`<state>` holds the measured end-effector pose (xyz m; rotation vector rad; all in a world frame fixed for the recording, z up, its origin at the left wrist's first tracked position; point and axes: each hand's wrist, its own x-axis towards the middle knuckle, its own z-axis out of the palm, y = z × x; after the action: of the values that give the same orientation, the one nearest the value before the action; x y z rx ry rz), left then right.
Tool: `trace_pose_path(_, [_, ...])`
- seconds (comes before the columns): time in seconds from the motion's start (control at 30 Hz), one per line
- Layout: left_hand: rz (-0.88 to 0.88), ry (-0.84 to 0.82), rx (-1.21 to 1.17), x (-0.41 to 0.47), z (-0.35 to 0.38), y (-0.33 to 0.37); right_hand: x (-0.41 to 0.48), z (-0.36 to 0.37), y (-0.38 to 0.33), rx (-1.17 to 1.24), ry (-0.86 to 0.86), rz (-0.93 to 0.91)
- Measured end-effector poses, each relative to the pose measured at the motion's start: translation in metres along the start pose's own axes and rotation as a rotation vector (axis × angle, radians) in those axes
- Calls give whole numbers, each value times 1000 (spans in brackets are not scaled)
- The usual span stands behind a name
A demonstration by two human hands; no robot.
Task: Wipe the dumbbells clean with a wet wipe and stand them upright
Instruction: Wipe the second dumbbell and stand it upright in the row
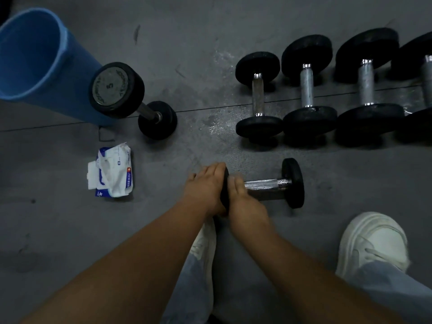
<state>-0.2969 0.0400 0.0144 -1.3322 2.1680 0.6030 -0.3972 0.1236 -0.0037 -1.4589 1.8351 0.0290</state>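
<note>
Dumbbells (306, 87) (four, lying) beyond held dumbbell (268, 184); wipes pack (113, 171) left.

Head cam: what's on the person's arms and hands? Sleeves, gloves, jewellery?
Left forearm and right forearm bare to the frame edge, no sleeves in view. Left hand and right hand: no gloves, watch or rings visible; frame is dim.
</note>
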Motion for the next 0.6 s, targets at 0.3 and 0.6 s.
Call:
trace_pose_path(0.3, [46, 129, 121, -9, -8, 2, 12, -4, 2, -26, 19, -2])
trace_pose_path(0.6, [9, 201, 107, -23, 20, 16, 11, 6, 4, -60, 72, -13])
